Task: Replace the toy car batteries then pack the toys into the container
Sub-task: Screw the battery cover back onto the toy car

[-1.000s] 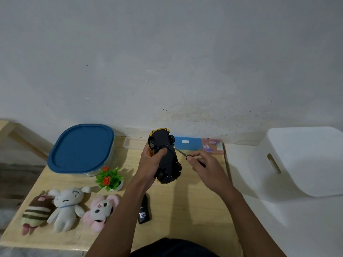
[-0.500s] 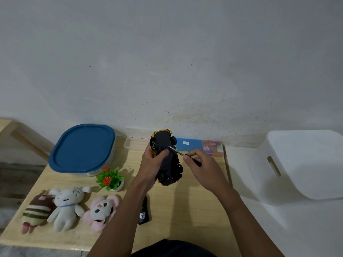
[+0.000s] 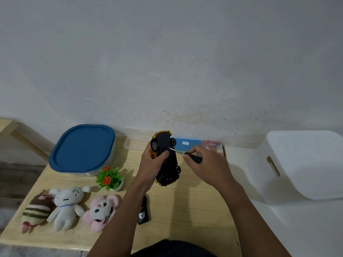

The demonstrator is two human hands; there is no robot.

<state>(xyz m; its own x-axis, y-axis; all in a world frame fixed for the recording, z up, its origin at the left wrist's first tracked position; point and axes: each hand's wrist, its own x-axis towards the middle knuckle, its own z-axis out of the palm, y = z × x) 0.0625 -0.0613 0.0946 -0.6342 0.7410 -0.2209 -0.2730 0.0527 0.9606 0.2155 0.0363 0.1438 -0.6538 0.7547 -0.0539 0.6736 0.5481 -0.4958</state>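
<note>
While my left hand (image 3: 150,164) clamps the toy car (image 3: 166,157) belly-up above the surface (image 3: 185,201), its length runs away from me. My right hand (image 3: 204,162), closed on the screwdriver (image 3: 185,153), points the tip leftward onto the underside.

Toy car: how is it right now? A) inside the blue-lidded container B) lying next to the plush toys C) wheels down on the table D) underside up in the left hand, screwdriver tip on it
D: the left hand holds the toy car above the table with its black underside and wheels facing up, and the right hand sets the screwdriver tip against that underside.
</note>
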